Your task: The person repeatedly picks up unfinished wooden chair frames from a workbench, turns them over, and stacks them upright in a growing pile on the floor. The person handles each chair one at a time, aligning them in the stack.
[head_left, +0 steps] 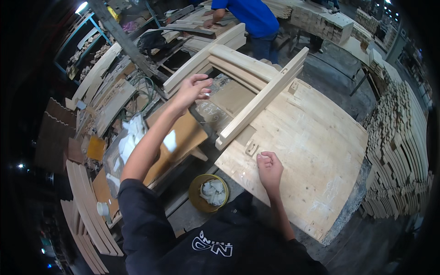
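Note:
A pale wooden frame [263, 106], made of two long side rails joined by crosspieces, lies over the far left part of a light wooden tabletop [316, 151]. My left hand [195, 90] hovers by the inner side of the frame's left rail [201, 59], its fingers loosely bent and apart, with nothing plainly in them. Over the tabletop's near left part, my right hand [269, 170] is curled with the thumb against the fingers. Whatever it may hold is hidden. Just beyond it lies a small slotted wooden block [251, 147]. A similar block [293, 87] sits beside the right rail.
Left of me stands a brown-topped bench [185, 135] with white cloths [133, 137]. A yellow bucket [208, 193] holding white scraps is on the floor below. Stacked curved slats [398, 151] rise at the right. Across from me, a person in blue [256, 18] bends over boards.

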Available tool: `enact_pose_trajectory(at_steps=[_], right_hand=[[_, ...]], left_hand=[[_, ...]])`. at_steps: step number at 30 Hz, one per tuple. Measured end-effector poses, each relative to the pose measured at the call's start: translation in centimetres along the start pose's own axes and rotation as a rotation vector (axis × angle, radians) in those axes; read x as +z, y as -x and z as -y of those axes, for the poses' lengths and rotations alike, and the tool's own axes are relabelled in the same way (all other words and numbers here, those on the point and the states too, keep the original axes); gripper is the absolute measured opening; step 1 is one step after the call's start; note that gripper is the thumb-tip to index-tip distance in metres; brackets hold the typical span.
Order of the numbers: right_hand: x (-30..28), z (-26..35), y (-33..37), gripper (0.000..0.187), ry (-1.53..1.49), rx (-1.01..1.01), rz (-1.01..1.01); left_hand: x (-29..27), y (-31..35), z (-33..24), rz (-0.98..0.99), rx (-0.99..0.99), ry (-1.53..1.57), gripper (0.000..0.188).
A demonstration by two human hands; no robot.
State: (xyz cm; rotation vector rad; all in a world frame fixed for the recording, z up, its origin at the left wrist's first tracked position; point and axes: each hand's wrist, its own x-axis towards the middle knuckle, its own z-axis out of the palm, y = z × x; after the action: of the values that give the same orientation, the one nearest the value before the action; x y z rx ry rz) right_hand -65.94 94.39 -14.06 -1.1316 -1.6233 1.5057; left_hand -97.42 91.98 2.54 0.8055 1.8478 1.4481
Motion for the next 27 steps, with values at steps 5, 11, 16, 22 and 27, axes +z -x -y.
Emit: enact_pose_trajectory(at_steps=[5,11,16,22,27], right_hand=[[5.3,1.1,-7.7,0.059,0.110,0.011,0.023],[11.3,1.0,-15.7,0.098,0.223,0.051,-0.077],[13.9,0.7,-17.8,0.105,0.068,0.120,-0.082],[4.8,1.8,-18.3,0.092,-0.002,0.041,-0.206],[-15.1,-3.3,-17.2,0.066,-0.197,-0.006,-0.214]], left_hand=[[2.2,-17.4,9.9,0.044,-0.249,0.245,0.048],[9.8,-33.4,15.1,-0.227,-0.350,0.515,0.057],[12.9,-38.6,17.2,-0.425,-0.354,0.967,0.061],[18.7,-38.1,12.8,-0.134,-0.080,1.161,0.048],[30.7,-28.9,0.5,0.154,-0.021,1.119,0.034]])
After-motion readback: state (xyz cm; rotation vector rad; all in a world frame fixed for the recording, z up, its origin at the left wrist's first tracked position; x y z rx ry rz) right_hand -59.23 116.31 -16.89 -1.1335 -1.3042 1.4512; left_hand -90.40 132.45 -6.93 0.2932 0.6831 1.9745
